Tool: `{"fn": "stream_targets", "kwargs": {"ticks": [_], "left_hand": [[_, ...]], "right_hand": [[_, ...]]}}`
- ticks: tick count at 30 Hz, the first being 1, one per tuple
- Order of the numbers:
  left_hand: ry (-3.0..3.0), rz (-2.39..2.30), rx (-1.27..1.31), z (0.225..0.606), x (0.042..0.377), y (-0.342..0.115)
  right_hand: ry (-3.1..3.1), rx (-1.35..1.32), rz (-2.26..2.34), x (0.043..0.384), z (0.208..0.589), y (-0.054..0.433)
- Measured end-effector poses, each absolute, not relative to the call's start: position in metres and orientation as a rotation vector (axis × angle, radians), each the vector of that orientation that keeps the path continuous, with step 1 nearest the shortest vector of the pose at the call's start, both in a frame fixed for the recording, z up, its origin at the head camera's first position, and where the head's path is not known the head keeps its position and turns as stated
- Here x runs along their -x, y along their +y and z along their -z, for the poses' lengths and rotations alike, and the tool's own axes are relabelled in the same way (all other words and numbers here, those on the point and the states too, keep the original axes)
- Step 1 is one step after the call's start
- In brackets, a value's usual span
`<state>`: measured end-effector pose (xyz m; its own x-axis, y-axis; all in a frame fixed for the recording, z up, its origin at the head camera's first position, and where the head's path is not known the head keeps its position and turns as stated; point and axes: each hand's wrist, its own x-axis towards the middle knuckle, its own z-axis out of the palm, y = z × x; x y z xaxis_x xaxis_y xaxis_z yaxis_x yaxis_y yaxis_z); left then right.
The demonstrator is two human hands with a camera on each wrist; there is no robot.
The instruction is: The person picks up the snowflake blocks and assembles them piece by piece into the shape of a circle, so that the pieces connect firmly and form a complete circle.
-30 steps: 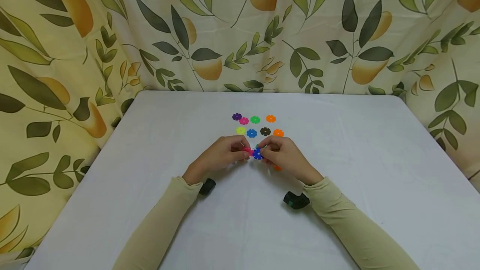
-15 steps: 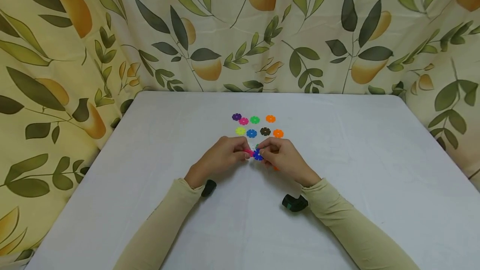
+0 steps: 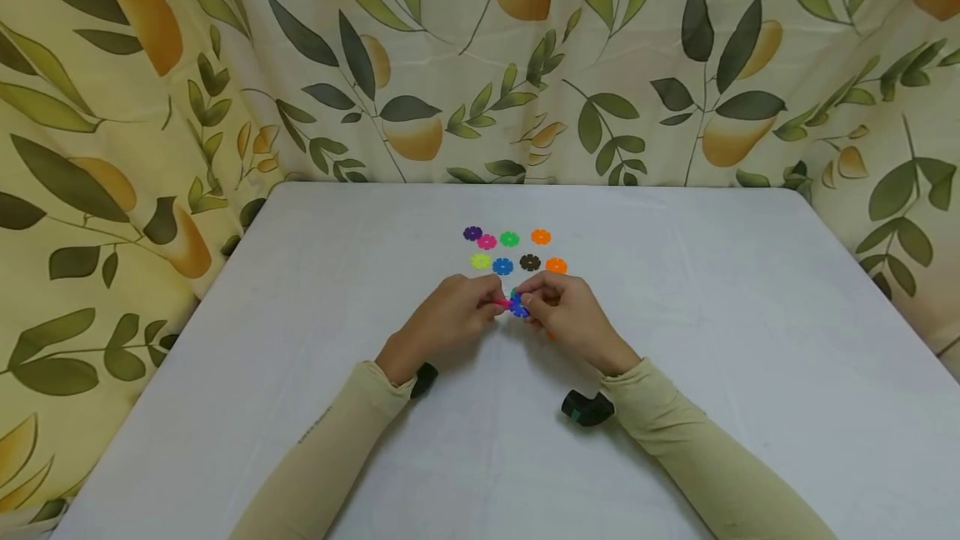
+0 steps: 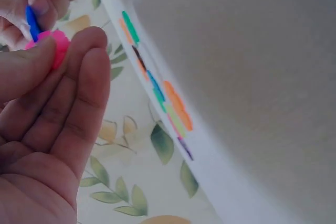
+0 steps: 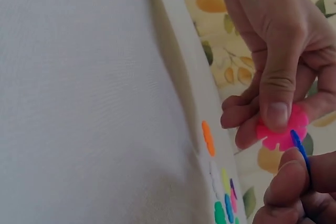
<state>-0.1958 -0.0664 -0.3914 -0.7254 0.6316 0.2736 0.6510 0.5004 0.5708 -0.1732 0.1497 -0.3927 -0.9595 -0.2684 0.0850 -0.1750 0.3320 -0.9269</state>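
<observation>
In the head view my left hand and right hand meet over the middle of the white table. Thumb and fingers of the left hand pinch a pink notched plastic disc, shaped like a flower. The right hand pinches a blue notched disc, seen nearly edge-on in the right wrist view. The blue disc's edge meets the pink disc's rim, the two standing crosswise to each other. From the left wrist, the pink disc shows between thumb and fingertips, with the blue disc behind it.
Beyond the hands lie several loose discs, among them purple, yellow, brown and orange. Another orange disc is partly hidden by the right hand. A black wrist camera hangs beneath the right sleeve. Patterned curtain backs the table.
My left hand has turned slightly and shifted a little right; the pink disc now looks thinner from the head. The blue disc has tilted slightly. The loose discs lie unmoved.
</observation>
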Motion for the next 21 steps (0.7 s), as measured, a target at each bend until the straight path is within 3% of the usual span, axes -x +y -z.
{"fn": "stream_targets", "kwargs": {"ticks": [21], "left_hand": [[-2.733, 1.300, 1.065, 0.3922, 0.1975, -0.0677]], "right_hand": [[2.461, 0.420, 1.763, 0.1789, 0.3941, 0.1529]]}}
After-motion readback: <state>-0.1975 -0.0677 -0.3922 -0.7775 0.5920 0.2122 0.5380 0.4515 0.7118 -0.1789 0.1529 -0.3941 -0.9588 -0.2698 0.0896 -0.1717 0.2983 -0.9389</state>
